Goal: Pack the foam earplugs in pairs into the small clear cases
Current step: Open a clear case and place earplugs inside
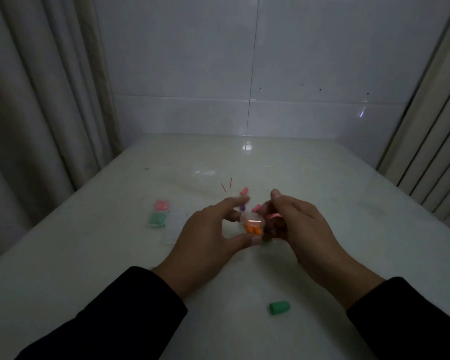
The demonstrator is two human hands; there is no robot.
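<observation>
**Closing a case on an orange pair**

Both hands meet over the middle of the worktop (89,255). The left hand (208,235) holds a small clear case (253,226) in a pinching grip, thumb at the near edge and fingers at the far side. Two orange earplugs (253,229) lie side by side inside it. The right hand (296,224) is curled close against the case's right side; whether its grip is on the lid or on a pink piece by its fingers is too blurred to tell.

The step in hand looks like seating the pair and shutting the lid. To do it well, keep the case level in the left hand, press both plugs fully below the rim so that no foam catches in the seam, then close the lid with even pressure along its edge.

Two filled cases, one pink (162,205) and one green (157,220), sit at the left. Loose pink (244,190) and purple (243,207) plugs lie just beyond the hands, and a single green earplug (279,307) lies near the front edge, well apart from the rest.
</observation>
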